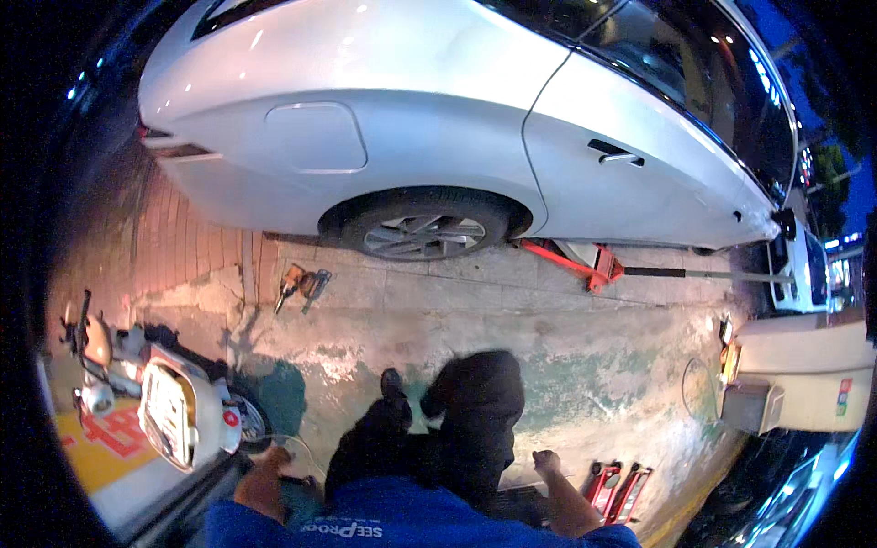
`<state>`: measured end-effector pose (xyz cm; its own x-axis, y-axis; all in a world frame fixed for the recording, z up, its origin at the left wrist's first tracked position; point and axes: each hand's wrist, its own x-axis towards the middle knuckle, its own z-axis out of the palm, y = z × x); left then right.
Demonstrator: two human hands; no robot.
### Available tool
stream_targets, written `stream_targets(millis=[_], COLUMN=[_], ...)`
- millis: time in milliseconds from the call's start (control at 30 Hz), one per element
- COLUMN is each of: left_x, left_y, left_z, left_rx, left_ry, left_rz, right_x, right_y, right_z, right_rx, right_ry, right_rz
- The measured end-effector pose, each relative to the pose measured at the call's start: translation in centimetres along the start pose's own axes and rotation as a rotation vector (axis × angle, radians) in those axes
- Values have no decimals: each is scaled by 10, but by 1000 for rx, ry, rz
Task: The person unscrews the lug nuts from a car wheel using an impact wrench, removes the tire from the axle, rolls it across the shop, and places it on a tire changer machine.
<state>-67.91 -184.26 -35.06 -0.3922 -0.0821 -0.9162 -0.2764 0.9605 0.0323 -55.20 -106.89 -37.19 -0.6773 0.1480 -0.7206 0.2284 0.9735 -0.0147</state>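
Note:
Low at my left side hangs my left hand (269, 458), beside a dark shape at my hip. Its fingers are too blurred to tell whether it holds anything. On the other side my right hand (546, 463) is curled into a loose fist, with nothing showing in it. A silver car (438, 119) stands side-on ahead of me, its rear wheel (425, 235) facing my legs. A red floor jack (598, 269) reaches under the car's side to the right of that wheel, its long handle pointing right. Neither hand touches the car or jack.
An orange and black power tool (290, 285) lies on the ground left of the wheel. A white scooter (174, 406) stands close on my left. Red metal equipment (614, 493) lies at lower right. Farther right are a grey bin (754, 406) and a beige cabinet (813, 365).

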Motion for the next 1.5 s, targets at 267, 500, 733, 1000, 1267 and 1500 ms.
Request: stream_targets(millis=[267,500,733,1000,1267,1500], left_x=[25,42,217,366,427,398], left_y=[99,160,342,455,426,379], left_z=[-85,-49,-144,-312,-300,-168], left_rx=[-482,-396,-694,-2099,-2266,-2252], left_ry=[544,286,71,22,-256,-476], left_rz=[145,137,269,426,380,369], right_x=[24,183,476,629,600,494], right_y=[-58,-208,-338,-433,-439,-402], right_z=[26,-158,-311,-380,-334,-212], right_rx=[962,1421,1674,1808,284,984], right_ry=[-136,73,12,-253,509,325], right_rz=[470,215,-234,-196,-742,-360])
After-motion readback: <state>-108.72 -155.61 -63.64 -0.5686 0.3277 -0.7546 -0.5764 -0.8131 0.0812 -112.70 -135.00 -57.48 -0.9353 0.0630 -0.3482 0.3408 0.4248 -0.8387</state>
